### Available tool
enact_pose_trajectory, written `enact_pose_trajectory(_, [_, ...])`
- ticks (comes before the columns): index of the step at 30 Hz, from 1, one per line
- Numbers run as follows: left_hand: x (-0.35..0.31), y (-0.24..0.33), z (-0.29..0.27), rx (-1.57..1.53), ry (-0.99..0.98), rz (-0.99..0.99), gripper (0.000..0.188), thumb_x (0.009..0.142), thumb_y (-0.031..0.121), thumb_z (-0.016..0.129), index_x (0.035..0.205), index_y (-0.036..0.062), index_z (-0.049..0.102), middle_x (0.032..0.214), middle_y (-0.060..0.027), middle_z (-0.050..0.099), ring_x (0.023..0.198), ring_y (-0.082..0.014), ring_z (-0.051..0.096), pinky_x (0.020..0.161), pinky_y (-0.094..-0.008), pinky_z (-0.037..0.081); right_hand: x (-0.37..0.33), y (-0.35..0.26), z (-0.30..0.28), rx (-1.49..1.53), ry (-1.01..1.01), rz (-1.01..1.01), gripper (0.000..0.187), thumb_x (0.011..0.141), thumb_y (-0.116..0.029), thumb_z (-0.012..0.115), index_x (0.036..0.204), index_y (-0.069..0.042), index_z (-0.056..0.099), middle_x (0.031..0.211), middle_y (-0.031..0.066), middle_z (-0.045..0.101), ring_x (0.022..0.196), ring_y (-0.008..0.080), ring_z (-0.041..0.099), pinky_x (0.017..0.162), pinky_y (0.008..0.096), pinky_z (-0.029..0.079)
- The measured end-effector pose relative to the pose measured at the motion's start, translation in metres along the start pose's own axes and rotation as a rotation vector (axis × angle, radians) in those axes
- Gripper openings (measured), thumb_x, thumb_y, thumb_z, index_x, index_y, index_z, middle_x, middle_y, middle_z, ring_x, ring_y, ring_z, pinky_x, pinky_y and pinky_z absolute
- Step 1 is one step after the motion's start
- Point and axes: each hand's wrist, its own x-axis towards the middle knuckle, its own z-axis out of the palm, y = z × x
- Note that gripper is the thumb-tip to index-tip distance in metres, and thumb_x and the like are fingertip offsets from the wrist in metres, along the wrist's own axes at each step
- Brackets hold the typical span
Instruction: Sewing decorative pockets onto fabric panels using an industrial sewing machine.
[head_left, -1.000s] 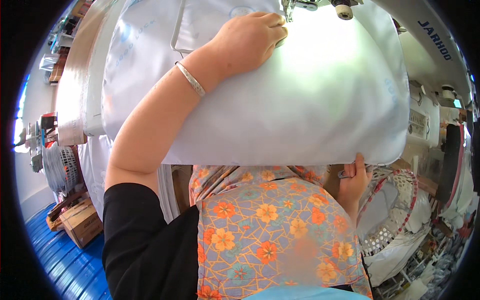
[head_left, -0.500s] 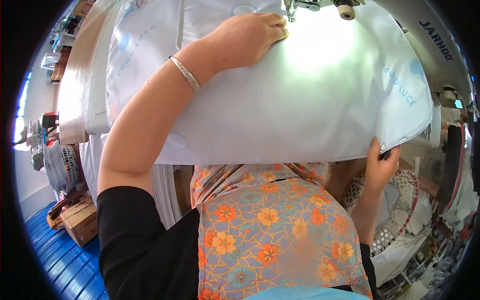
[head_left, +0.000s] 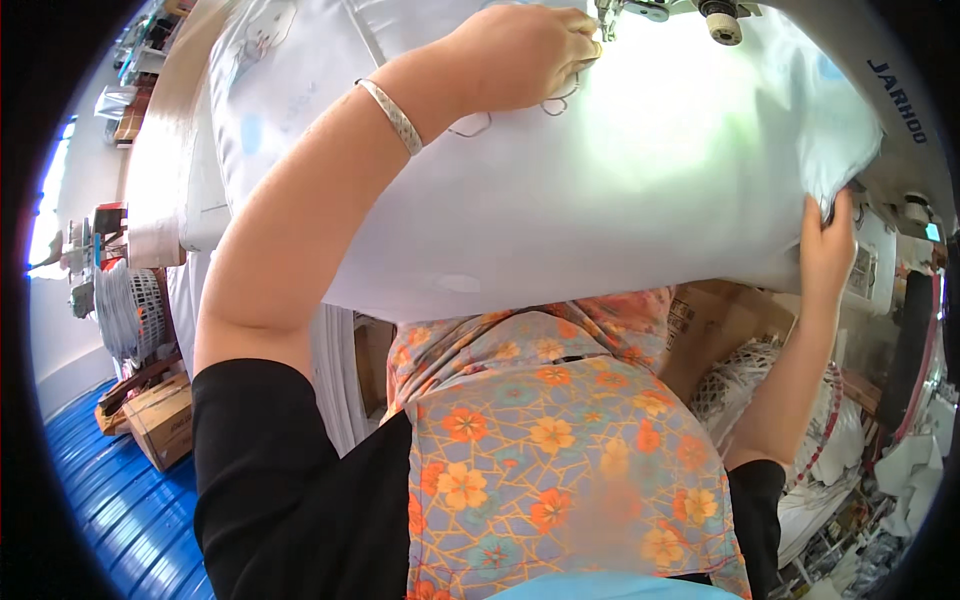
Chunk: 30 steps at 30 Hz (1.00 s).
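Observation:
A wide sheet of white, glossy fabric (head_left: 560, 220) with pale blue printing covers the sewing machine's table and hangs over its front edge. My left hand (head_left: 525, 58) is at the top, its fingers bunched and closed on the fabric just left of the presser foot (head_left: 608, 20). A silver bangle (head_left: 391, 116) circles that wrist. Out at the right, my right hand (head_left: 828, 240) grips the fabric's right edge between thumb and fingers, lifting it into folds. The stretch by the needle is washed out by bright lamp light.
The machine's pale arm (head_left: 870, 60) runs down the right side. A cardboard box (head_left: 715, 325) and a white mesh basket (head_left: 740, 380) stand below the table at right. At left are another carton (head_left: 155, 420), a coil of white cord (head_left: 115, 310) and blue flooring (head_left: 130, 510).
My right hand has moved up and to the right, drawing the fabric's right edge with it into folds. The front edge now slants. My left hand stays beside the presser foot.

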Motion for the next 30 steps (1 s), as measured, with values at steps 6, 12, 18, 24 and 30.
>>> enact_pose_trajectory(6, [0.015, -0.001, 0.003, 0.076, 0.023, 0.077, 0.026, 0.085, 0.013, 0.052, 0.105, -0.0017, 0.063, 0.114, -0.0196, 0.062, 0.105, -0.0339, 0.059, 0.092, -0.0406, 0.047, 0.022, 0.019, 0.005, -0.08, 0.126, -0.017, 0.04, 0.093, -0.028, 0.058, 0.127, -0.007, 0.053, 0.104, 0.0181, 0.067, 0.093, 0.0305, 0.064, 0.081, 0.0363, 0.048])
enact_pose_trajectory(12, [-0.001, -0.009, 0.01, 0.108, 0.112, 0.081, 0.026, 0.087, 0.015, 0.053, 0.106, 0.0001, 0.063, 0.116, -0.0192, 0.061, 0.109, -0.033, 0.058, 0.095, -0.0393, 0.046, -0.146, -0.042, 0.034, 0.392, -0.044, -0.234, 0.029, 0.087, -0.015, 0.069, 0.114, -0.006, 0.064, 0.087, 0.0035, 0.066, 0.07, 0.0095, 0.054, 0.062, 0.0261, 0.047])
enact_pose_trajectory(18, [0.003, -0.006, -0.011, 0.022, -0.079, 0.102, 0.028, 0.09, 0.016, 0.052, 0.111, 0.0014, 0.063, 0.121, -0.0181, 0.06, 0.112, -0.0323, 0.057, 0.097, -0.0387, 0.045, -0.184, -0.095, 0.069, 1.237, -0.623, 0.344, 0.014, 0.089, -0.002, 0.063, 0.102, -0.002, 0.068, 0.093, -0.001, 0.066, 0.082, 0.007, 0.057, 0.073, 0.021, 0.045])
enact_pose_trajectory(24, [-0.006, 0.008, 0.001, 0.107, 0.018, 0.063, 0.024, 0.09, 0.016, 0.052, 0.106, 0.0021, 0.063, 0.113, -0.0164, 0.063, 0.106, -0.0317, 0.059, 0.094, -0.0392, 0.046, -0.174, -0.062, 0.031, 1.181, -0.41, 0.439, 0.012, 0.089, -0.002, 0.062, 0.099, -0.001, 0.068, 0.078, -0.0034, 0.06, 0.06, 0.0008, 0.043, 0.053, 0.0179, 0.031])
enact_pose_trajectory(30, [0.002, 0.014, -0.004, 0.154, -0.051, 0.014, 0.022, 0.089, 0.018, 0.051, 0.1, 0.003, 0.064, 0.106, -0.0144, 0.064, 0.098, -0.0308, 0.061, 0.089, -0.0401, 0.048, -0.149, -0.053, 0.011, 1.15, -0.332, 0.39, 0.014, 0.09, -0.004, 0.063, 0.103, 0.0, 0.068, 0.073, -0.0069, 0.055, 0.055, -0.0002, 0.036, 0.049, 0.0175, 0.024])
